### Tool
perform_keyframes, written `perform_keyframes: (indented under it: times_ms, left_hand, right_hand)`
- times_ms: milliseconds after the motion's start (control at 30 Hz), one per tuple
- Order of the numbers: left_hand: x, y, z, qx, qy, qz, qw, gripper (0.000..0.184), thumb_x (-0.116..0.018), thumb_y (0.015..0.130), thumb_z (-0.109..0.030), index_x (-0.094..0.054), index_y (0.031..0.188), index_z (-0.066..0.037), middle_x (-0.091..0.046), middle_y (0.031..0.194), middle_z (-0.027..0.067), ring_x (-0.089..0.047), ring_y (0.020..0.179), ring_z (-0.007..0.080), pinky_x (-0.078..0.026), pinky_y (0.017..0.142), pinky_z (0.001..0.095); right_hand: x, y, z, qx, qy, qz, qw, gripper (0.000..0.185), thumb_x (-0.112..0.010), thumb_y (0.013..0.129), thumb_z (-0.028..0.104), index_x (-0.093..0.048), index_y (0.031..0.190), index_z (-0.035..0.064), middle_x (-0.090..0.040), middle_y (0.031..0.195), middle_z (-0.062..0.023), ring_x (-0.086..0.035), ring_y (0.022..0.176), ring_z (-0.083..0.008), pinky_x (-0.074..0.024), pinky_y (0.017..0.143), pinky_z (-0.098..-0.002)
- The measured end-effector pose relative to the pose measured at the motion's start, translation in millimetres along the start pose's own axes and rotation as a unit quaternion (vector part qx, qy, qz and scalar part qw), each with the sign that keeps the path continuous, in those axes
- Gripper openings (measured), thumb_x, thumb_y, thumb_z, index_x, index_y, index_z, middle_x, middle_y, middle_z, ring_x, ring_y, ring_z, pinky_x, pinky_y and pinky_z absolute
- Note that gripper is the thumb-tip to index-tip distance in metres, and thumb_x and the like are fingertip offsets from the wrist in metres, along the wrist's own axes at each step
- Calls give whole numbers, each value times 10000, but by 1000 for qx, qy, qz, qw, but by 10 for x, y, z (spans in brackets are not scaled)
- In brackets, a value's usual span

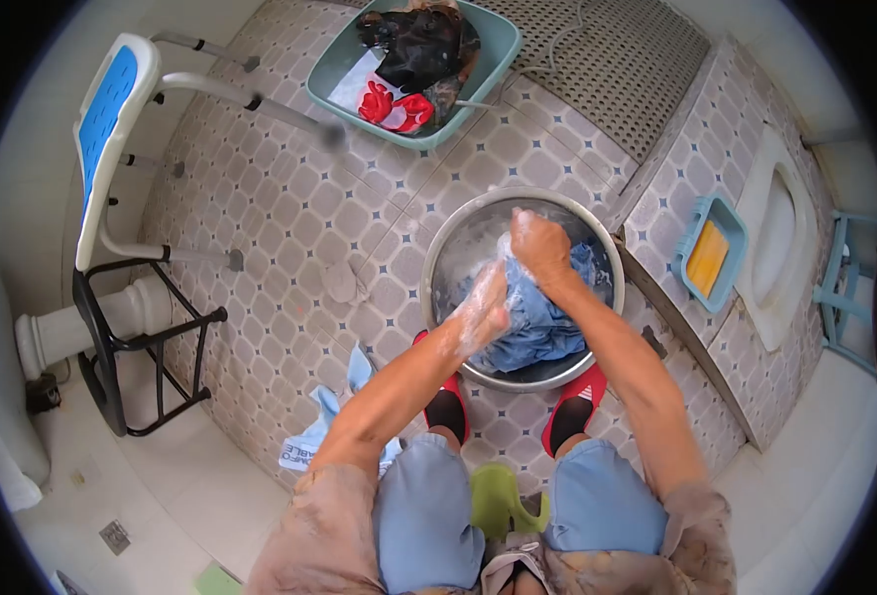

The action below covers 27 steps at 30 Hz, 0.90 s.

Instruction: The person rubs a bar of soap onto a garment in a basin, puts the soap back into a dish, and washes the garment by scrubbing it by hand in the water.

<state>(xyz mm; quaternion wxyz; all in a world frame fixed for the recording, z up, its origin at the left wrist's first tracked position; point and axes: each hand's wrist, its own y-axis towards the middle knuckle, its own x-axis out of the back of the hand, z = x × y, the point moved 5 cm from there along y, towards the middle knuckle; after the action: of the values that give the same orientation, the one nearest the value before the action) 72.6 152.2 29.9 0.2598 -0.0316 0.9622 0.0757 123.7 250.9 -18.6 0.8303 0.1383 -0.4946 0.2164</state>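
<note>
A round metal basin (436, 327) stands on the floor between my feet, with a wet blue denim-like garment (532, 322) and white suds in it. My right hand (540, 250) is closed in a fist on a bunched, sudsy part of the garment, above the basin's middle. Lower and to the left, my left hand (485, 300) is coated in foam and closed against the same cloth. Its fingertips are partly hidden by the garment and the suds.
A green tub (321, 94) with dark clothes and a red-and-white item stands ahead. On the raised ledge at right, a blue tray (686, 260) holds a yellow bar beside a squat toilet (760, 312). A shower chair (111, 149) is at left; a light-blue cloth (311, 436) lies nearby.
</note>
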Motion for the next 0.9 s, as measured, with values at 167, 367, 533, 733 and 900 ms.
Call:
perform_keyframes:
  times_ms: [167,367,533,733,900]
  left_hand:
    - [114,-131,818,396,359,-402,743,360,-457,938,-316,-589,1145,-53,-647,1098,112,-643,1007,232,-548,835,425]
    - [629,-127,765,324,-143,-214,910,332,-418,941,-269,-614,1091,-47,-659,1070,130,-659,969,245,-562,808,416]
    - [414,-127,962,382,-217,-261,859,317,-439,944,-277,-610,1079,-46,-662,1016,130,-648,971,228,-515,889,391]
    - [576,-207,897,397,-179,-273,858,339,-468,955,-323,-608,1071,-36,-670,978,132,-667,902,237,-548,828,388]
    - [496,-14,591,403,-187,-300,844,384,-479,960,-350,-608,1100,-16,-675,1013,130,-672,917,242,-554,830,393]
  right_hand:
    - [199,-644,618,231,28,4,973,195,-551,878,245,-600,732,124,-638,644,-124,-646,565,-286,-516,497,-411]
    - [-40,-216,174,50,72,15,996,239,-523,884,265,-652,810,79,-662,713,-152,-654,642,-370,-534,588,-463]
    - [-38,-208,-140,-44,5,54,998,252,-522,880,277,-662,817,77,-660,718,-165,-663,676,-372,-541,597,-465]
    - [48,-645,488,191,79,5,978,234,-523,870,262,-661,818,81,-649,723,-203,-680,707,-345,-541,567,-456]
    - [-471,-65,-609,-22,37,130,991,333,-484,906,336,-635,865,41,-662,878,-236,-650,820,-409,-526,733,-474]
